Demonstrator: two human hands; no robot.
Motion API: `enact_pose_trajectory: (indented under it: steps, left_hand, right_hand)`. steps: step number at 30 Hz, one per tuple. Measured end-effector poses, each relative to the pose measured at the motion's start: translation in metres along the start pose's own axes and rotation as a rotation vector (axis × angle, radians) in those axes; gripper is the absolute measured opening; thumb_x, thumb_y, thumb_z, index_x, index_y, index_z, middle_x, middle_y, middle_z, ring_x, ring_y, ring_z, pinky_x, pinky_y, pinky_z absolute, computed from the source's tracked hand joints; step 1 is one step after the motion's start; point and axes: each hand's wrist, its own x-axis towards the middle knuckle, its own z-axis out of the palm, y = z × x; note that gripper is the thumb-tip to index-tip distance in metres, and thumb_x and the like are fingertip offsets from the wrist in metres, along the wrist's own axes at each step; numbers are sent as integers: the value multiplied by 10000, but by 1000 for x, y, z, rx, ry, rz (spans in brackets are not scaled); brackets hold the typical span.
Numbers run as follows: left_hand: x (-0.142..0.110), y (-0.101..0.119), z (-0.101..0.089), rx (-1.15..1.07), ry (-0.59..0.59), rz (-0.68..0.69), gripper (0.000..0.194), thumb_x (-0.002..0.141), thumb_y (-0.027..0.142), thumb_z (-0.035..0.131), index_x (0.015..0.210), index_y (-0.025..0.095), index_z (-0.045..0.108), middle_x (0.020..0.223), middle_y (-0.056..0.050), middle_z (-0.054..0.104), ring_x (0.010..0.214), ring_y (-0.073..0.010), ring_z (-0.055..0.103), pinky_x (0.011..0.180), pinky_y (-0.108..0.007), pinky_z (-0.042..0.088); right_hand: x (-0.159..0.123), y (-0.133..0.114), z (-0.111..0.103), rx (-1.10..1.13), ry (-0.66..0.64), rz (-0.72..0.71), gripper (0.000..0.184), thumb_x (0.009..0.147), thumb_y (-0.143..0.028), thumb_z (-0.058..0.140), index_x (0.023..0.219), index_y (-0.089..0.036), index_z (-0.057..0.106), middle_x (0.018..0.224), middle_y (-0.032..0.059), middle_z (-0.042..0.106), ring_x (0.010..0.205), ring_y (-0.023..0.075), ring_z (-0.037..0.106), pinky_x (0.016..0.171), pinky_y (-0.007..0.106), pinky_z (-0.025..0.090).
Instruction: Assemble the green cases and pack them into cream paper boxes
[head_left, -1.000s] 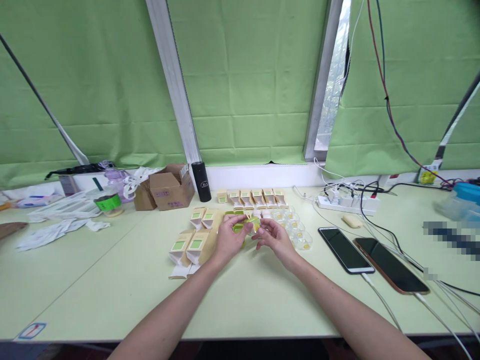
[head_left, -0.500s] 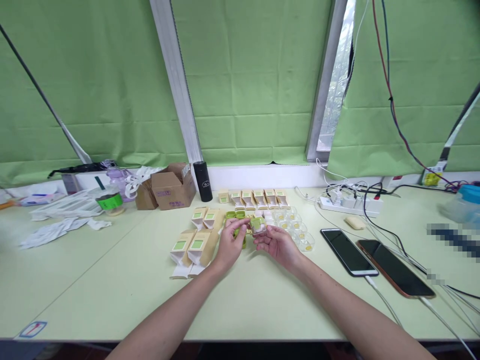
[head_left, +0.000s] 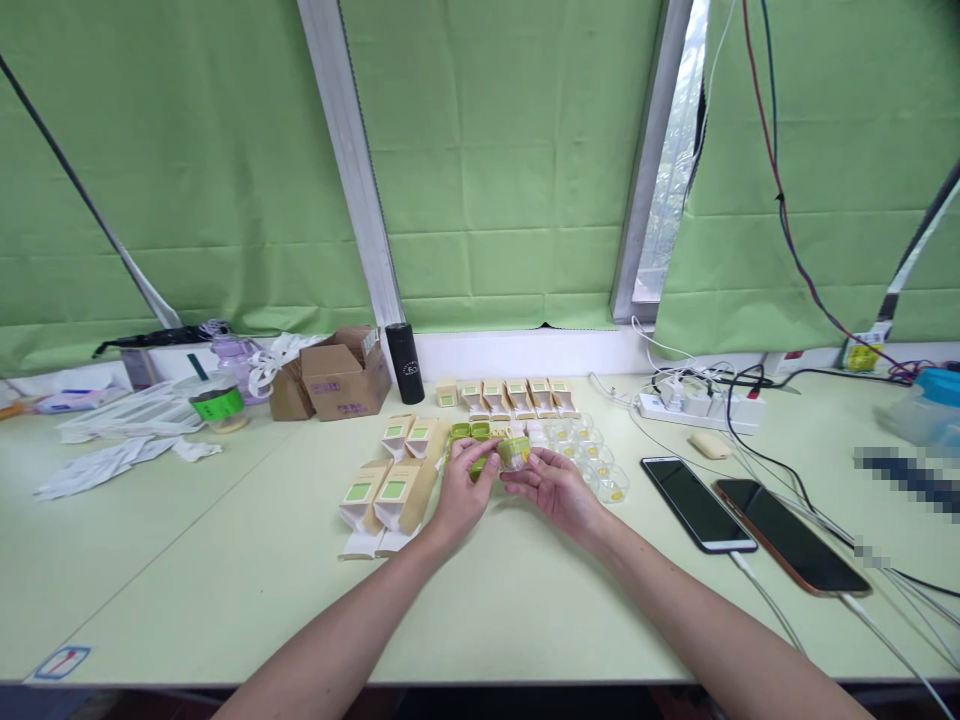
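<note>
Between my hands, above the table, is a small clear plastic box (head_left: 514, 453) with a green part and a yellow mark. My right hand (head_left: 555, 490) is closed on its right side. My left hand (head_left: 466, 490) touches its left side with thumb and fingertips. Left of my hands stand several small cardboard boxes (head_left: 395, 488) with green window labels and open white flaps. Small green containers (head_left: 469, 430) sit just behind my left hand, partly hidden by it. Several clear plastic cups (head_left: 613, 483) with yellow marks lie beyond my right hand.
A row of small cardboard boxes (head_left: 519, 398) lines the back. Behind on the left are a brown carton (head_left: 346, 378), a black bottle (head_left: 405, 362) and a lidded cup (head_left: 219, 402). Two phones (head_left: 697, 503) with cables and a power strip (head_left: 701, 408) occupy the right.
The small box has turned in my fingers, so its yellow mark now shows on the right side. Both hands have stayed in nearly the same place.
</note>
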Motion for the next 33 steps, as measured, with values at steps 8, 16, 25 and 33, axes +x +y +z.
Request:
enact_pose_trajectory:
  steps: [8, 16, 25, 33]
  left_hand:
    - [8, 0, -2, -82, 39, -50, 453, 947, 594, 669, 1144, 218, 829, 1173, -149, 730, 1205, -305, 657, 1074, -470, 517]
    - [11, 6, -2, -359, 15, -175, 478, 798, 563, 845, 1084, 181, 829, 1151, -137, 805, 1092, -290, 745, 1014, -439, 572]
    - [9, 16, -3, -376, 4, -110, 256, 819, 424, 835, 893, 182, 801, 1078, -118, 808, 1079, -279, 744, 1026, -445, 568]
    - [-1, 24, -2, -107, 17, 62, 154, 939, 303, 688, 818, 212, 660, 1079, -100, 774, 1068, -260, 719, 989, -429, 543]
  right_hand:
    - [0, 2, 3, -110, 86, -133, 516, 697, -418, 974, 1063, -225, 666, 1004, 36, 738, 915, 214, 741, 829, 394, 643]
    - [3, 11, 3, -417, 191, -362, 578, 659, -444, 958, 1106, -260, 643, 1141, 60, 637, 982, 204, 632, 837, 364, 630]
    - [-1, 13, 2, -695, 111, -457, 436, 829, -378, 802, 1202, -266, 607, 1195, 79, 661, 1107, 240, 661, 889, 383, 601]
    - [-6, 11, 3, -935, 71, -528, 439, 855, -274, 741, 1275, -263, 615, 1271, 88, 685, 1107, 256, 662, 900, 406, 577]
